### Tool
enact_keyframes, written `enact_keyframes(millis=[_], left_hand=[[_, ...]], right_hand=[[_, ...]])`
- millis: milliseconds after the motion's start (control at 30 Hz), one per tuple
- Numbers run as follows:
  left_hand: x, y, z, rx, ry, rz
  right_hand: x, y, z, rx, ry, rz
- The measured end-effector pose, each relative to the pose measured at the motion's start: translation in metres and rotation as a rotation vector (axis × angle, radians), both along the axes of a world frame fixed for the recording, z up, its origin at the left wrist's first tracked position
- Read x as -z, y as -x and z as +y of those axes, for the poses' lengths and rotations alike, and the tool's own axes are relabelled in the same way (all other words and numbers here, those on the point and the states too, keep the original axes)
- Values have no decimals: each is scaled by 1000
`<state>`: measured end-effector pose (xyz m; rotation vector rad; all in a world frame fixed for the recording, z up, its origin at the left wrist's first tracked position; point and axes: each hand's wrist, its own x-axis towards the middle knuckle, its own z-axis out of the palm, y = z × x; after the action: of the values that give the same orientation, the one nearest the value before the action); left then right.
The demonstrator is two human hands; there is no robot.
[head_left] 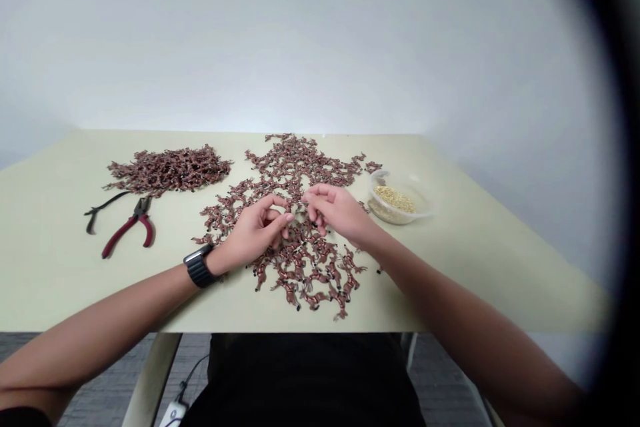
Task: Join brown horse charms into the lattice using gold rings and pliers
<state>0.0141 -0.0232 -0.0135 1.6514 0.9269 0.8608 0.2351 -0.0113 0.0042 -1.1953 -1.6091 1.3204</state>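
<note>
My left hand [263,223], with a black watch [199,267] on its wrist, is over the middle of a spread of small brown deer-like figures [315,273]. Its fingers are curled, with thumb and index finger close together; whatever they hold is too small to make out. Facing it, a short gap away, is my right hand [337,210], its thumb and fingertips pinched. Dark specks show under its fingers, but I cannot tell whether they belong to a held figure or to those lying below.
A clear plastic bowl [425,203] with small gold-coloured pieces [395,200] stands right of the spread. At the left is a heaped pile of brown figures [170,170]. Near it lie red-handled pliers [125,232] and a thin black tool [103,208]. The pale table [475,267] meets a wall [300,40].
</note>
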Motion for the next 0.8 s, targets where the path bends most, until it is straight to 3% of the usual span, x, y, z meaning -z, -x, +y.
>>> enact_keyframes(millis=[167, 267, 367, 500, 600, 700, 800], left_hand=[[-1, 0, 3, 4, 69, -73], [-1, 1, 6, -1, 112, -103], [1, 2, 10, 1, 140, -112], [4, 3, 12, -3, 135, -104], [3, 5, 12, 7, 142, -91], [0, 7, 12, 16, 168, -80], [-4, 6, 11, 12, 183, -93]], right_hand=[[-3, -23, 12, 262, -479, -535], [6, -23, 13, 172, -457, -789], [18, -13, 8, 68, -457, -906], [22, -4, 1, 79, -563, -1023], [9, -10, 0, 197, -601, -1034], [-13, -20, 1, 323, -613, -877], [-28, -30, 2, 289, -516, -633]])
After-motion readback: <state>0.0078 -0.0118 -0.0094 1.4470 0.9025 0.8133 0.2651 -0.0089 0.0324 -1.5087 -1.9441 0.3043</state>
